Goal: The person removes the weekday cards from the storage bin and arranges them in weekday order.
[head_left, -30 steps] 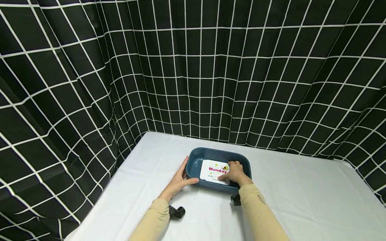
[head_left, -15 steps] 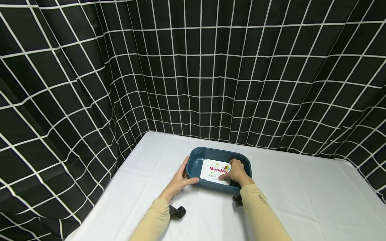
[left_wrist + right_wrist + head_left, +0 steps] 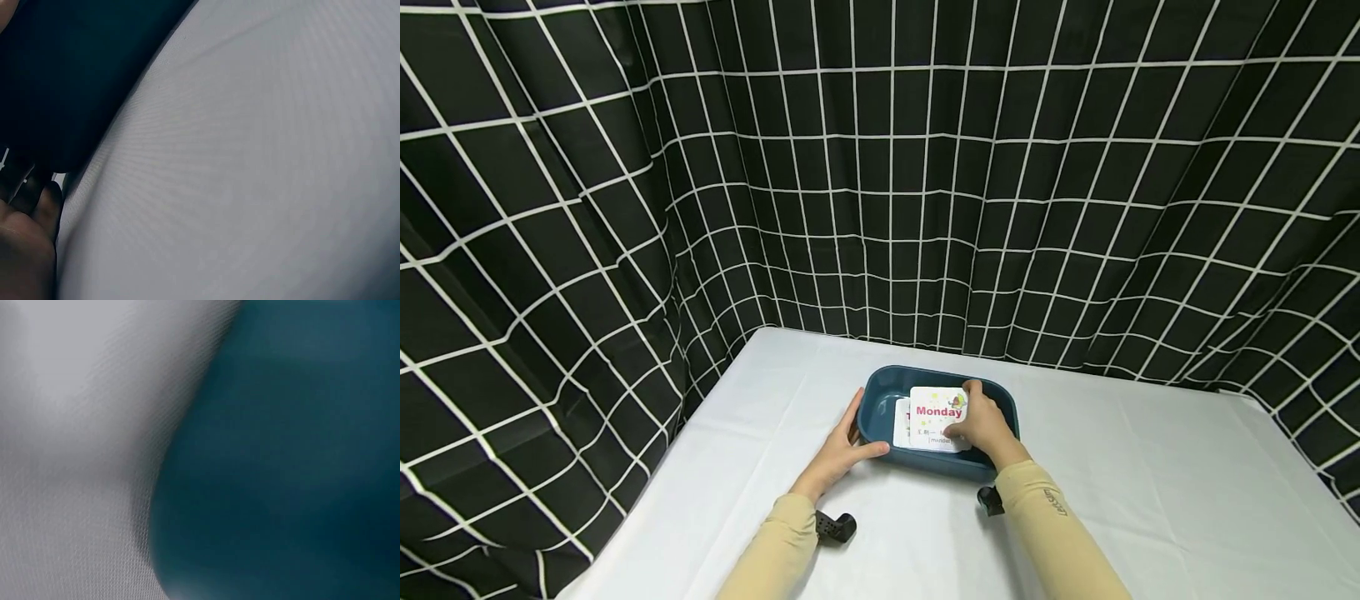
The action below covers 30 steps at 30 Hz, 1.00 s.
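A dark blue plastic basin (image 3: 928,462) stands on the white table and fills much of the right wrist view. My right hand (image 3: 989,427) reaches over its front rim and pinches a white "Monday" card (image 3: 937,400) by the right side, thumb on the printed face. The card is tilted up inside the basin. Beneath it a second white card (image 3: 902,425) with red lettering peeks out on the left, mostly covered. My left hand (image 3: 841,452) rests against the basin's left end, fingers straight along the outer wall and thumb at the front rim.
The white tablecloth (image 3: 1150,483) extends on both sides of the basin. Black curtains (image 3: 880,208) with a white grid hang behind and beside the table. A black wrist camera (image 3: 837,528) sticks out from the left sleeve, another black device (image 3: 990,500) from the right.
The "Monday" card has come up and tilted toward me in my right hand, uncovering part of another card below it. My left hand has stayed at the basin's left end.
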{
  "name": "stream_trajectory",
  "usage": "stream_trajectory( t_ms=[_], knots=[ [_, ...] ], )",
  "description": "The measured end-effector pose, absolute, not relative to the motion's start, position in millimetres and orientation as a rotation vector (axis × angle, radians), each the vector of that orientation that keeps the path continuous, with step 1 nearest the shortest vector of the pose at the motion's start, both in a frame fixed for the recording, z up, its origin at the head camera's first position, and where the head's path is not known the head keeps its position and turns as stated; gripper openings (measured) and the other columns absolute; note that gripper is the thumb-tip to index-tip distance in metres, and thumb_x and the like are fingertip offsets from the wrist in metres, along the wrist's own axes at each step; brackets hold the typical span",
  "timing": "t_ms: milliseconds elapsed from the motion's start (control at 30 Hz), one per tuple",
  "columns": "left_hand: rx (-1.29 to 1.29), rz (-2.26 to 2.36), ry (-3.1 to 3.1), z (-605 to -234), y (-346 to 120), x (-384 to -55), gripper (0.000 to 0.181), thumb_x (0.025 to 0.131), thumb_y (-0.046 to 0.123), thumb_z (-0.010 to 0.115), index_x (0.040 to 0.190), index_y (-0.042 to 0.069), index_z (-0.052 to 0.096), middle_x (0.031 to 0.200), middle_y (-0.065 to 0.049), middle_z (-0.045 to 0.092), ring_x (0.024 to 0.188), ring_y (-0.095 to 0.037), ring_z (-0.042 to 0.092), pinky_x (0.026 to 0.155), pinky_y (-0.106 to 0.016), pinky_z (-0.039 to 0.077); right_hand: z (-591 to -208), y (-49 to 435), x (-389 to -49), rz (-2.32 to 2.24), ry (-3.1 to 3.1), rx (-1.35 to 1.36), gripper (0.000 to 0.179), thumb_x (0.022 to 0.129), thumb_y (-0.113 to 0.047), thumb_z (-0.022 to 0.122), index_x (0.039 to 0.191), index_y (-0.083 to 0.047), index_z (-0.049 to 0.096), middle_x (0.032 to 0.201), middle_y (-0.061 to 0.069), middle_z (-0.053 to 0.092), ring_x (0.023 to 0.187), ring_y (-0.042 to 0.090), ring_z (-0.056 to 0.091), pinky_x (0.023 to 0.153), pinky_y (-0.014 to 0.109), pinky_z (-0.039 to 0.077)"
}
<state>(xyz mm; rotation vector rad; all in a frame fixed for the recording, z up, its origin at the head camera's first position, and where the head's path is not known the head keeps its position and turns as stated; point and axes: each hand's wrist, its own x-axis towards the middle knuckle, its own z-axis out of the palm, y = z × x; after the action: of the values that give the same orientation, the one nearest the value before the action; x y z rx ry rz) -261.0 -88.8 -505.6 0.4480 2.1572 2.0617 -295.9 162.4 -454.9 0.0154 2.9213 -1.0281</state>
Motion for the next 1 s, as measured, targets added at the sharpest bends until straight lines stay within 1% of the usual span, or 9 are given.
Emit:
stream_trajectory(
  t_ms=[33, 100, 267, 400, 533, 633, 767, 867, 1000],
  knots=[
    [0.442, 2.054, 2.169, -509, -89, -263, 0.1, 0.077, 0.017, 0.078, 0.15, 0.029, 0.011, 0.153, 0.005, 0.008, 0.137, -0.017, 0.014, 0.111, -0.03, 0.016, -454, 162, -295, -1.023, 2.934, 0.007, 0.087, 0.066, -0.011, 0.085, 0.132, 0.002, 0.029, 0.108, 0.022, 0.054, 0.087, 0.029, 0.054, 0.077, 0.042, 0.048],
    [0.443, 2.045, 2.194, -513, -89, -265, 0.099, 0.077, 0.018, 0.077, 0.149, 0.031, 0.011, 0.153, 0.005, 0.008, 0.137, -0.016, 0.014, 0.11, -0.03, 0.017, -453, 162, -293, -1.023, 2.954, 0.001, 0.084, 0.067, -0.009, 0.084, 0.131, 0.002, 0.03, 0.109, 0.023, 0.054, 0.087, 0.03, 0.055, 0.076, 0.042, 0.048],
    [0.47, 2.05, 2.203, -516, -89, -265, 0.102, 0.075, 0.022, 0.079, 0.15, 0.026, 0.01, 0.154, 0.003, 0.008, 0.137, -0.018, 0.014, 0.111, -0.033, 0.016, -451, 165, -290, -1.05, 2.992, -0.009, 0.078, 0.071, -0.004, 0.08, 0.132, 0.001, 0.032, 0.111, 0.023, 0.055, 0.09, 0.03, 0.056, 0.076, 0.043, 0.049],
    [0.51, 2.055, 2.208, -517, -89, -265, 0.103, 0.076, 0.024, 0.079, 0.151, 0.02, 0.008, 0.154, -0.003, 0.007, 0.138, -0.025, 0.013, 0.111, -0.04, 0.015, -448, 170, -286, -1.156, 3.0, -0.033, 0.068, 0.075, -0.001, 0.075, 0.131, 0.0, 0.036, 0.1, 0.018, 0.055, 0.081, 0.026, 0.054, 0.066, 0.038, 0.048],
    [0.496, 2.039, 2.215, -515, -89, -264, 0.103, 0.076, 0.023, 0.078, 0.151, 0.02, 0.007, 0.154, -0.002, 0.006, 0.138, -0.025, 0.013, 0.111, -0.039, 0.016, -449, 176, -281, -1.337, 2.97, -0.076, 0.06, 0.078, 0.003, 0.071, 0.129, 0.003, 0.04, 0.091, 0.013, 0.051, 0.074, 0.021, 0.054, 0.059, 0.029, 0.047],
    [0.495, 2.032, 2.215, -511, -89, -262, 0.102, 0.077, 0.022, 0.078, 0.151, 0.019, 0.007, 0.154, -0.004, 0.005, 0.138, -0.026, 0.012, 0.111, -0.04, 0.015, -449, 181, -278, -1.498, 2.909, -0.108, 0.059, 0.078, 0.005, 0.069, 0.13, 0.004, 0.04, 0.091, 0.015, 0.055, 0.075, 0.022, 0.06, 0.06, 0.026, 0.049],
    [0.506, 2.055, 2.157, -499, -89, -255, 0.102, 0.077, 0.018, 0.077, 0.15, 0.015, 0.006, 0.154, -0.009, 0.003, 0.138, -0.029, 0.011, 0.111, -0.042, 0.013, -442, 189, -271, -1.675, 2.816, -0.087, 0.059, 0.081, 0.002, 0.066, 0.133, 0.002, 0.038, 0.098, 0.019, 0.058, 0.083, 0.025, 0.063, 0.065, 0.025, 0.05],
    [0.486, 2.061, 2.12, -498, -89, -255, 0.103, 0.077, 0.016, 0.077, 0.15, 0.018, 0.006, 0.154, -0.006, 0.003, 0.138, -0.026, 0.01, 0.111, -0.039, 0.012, -436, 199, -265, -1.759, 2.764, -0.005, 0.059, 0.084, -0.002, 0.064, 0.137, -0.002, 0.037, 0.103, 0.018, 0.06, 0.087, 0.019, 0.061, 0.071, 0.022, 0.047],
    [0.476, 2.035, 2.173, -509, -90, -262, 0.101, 0.077, 0.018, 0.077, 0.15, 0.024, 0.007, 0.154, -0.003, 0.003, 0.138, -0.024, 0.011, 0.111, -0.038, 0.013, -430, 213, -260, -1.935, 2.669, 0.116, 0.061, 0.085, -0.003, 0.063, 0.139, -0.004, 0.036, 0.105, 0.017, 0.058, 0.081, 0.009, 0.057, 0.07, 0.018, 0.046]
  ],
)
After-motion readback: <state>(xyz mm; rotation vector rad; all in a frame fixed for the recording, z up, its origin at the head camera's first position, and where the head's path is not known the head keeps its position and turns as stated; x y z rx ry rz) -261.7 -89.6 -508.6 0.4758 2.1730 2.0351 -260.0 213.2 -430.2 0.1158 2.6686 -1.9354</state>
